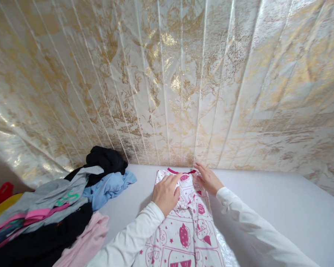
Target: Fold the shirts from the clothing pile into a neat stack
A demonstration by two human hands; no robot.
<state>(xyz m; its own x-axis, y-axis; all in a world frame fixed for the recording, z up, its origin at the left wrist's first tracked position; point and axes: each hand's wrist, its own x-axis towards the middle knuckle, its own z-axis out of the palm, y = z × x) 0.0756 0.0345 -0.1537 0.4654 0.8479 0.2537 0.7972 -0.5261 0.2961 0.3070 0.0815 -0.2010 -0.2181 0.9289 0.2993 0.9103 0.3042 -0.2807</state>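
A white top (185, 230) with a pink-red cartoon print and a dark pink neckband lies lengthwise in front of me, neck end farthest away. My left hand (167, 193) rests on its upper left part, palm down and fingers stretched toward the neckband. At the right shoulder edge is my right hand (208, 180), its fingers extended and touching the fabric. Both hands look open. Some creases run across the chest between them. The lower end of the top runs out of view at the bottom.
A heap of clothes lies on the left: a black garment (104, 163), a light blue one (108, 189), a grey one (50, 196) with green lettering, and a pink one (85, 241). The white table (267, 207) meets a gold-patterned shiny sheet (180, 81) behind.
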